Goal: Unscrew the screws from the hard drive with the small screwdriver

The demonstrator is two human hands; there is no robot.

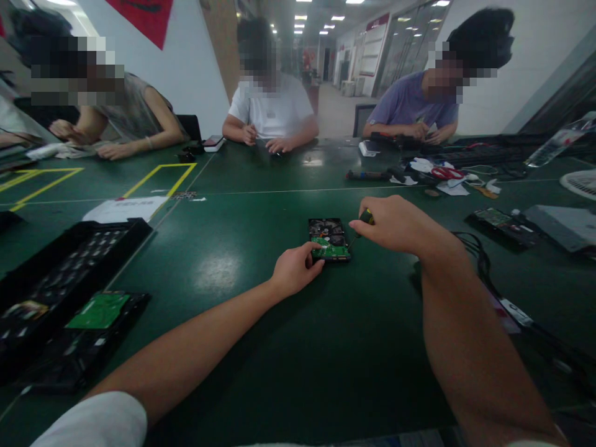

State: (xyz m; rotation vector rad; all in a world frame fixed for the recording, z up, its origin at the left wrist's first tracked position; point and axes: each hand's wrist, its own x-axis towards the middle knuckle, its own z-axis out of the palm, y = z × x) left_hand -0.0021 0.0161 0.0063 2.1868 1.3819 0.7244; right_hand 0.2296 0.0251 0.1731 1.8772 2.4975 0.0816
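Note:
A hard drive (328, 228) with a green circuit board (336, 251) at its near end lies flat on the green table. My left hand (298, 267) grips the drive's near left corner between thumb and fingers. In my right hand (395, 223) is a screwdriver (367, 216) with a yellow and black handle, fingers wrapped round it. Its thin shaft slants down to the right edge of the circuit board. Whether the tip sits in a screw is too small to tell.
To the left lie a long black casing (69, 267) and a black unit with a green board (100, 310). Cables (484, 261), a grey metal box (561, 226) and a plastic bottle (559, 141) are on the right. Three people (272, 105) sit working across the table, with part of another at far left.

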